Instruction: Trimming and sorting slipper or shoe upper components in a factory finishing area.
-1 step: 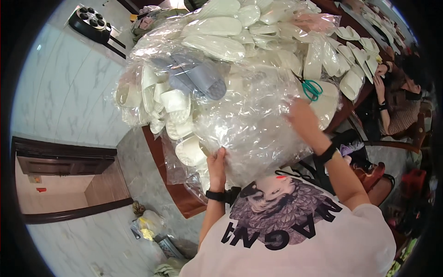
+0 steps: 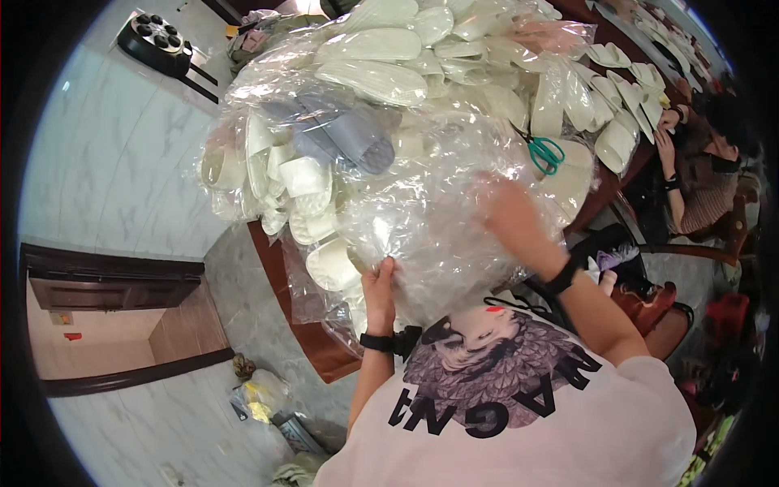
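A large clear plastic bag is spread out in front of me, crinkled and shiny. My left hand grips its near left edge, thumb on top. Over the bag's right part is my right hand, smeared by motion, so its fingers cannot be made out. Beyond the bag lies a pile of cream slippers, many wrapped in clear plastic. A pair of grey-blue slippers rests at the bag's far left. Green-handled scissors lie just past my right hand, beside a cream slipper.
The brown table shows its edge at the near left. On the far right a person sits with both hands at cream slippers. A chair with dark and red-brown items stands at my right. Bagged items lie on the floor at left.
My right hand has moved a little left and nearer to me over the bag. My left hand keeps its hold in almost the same place.
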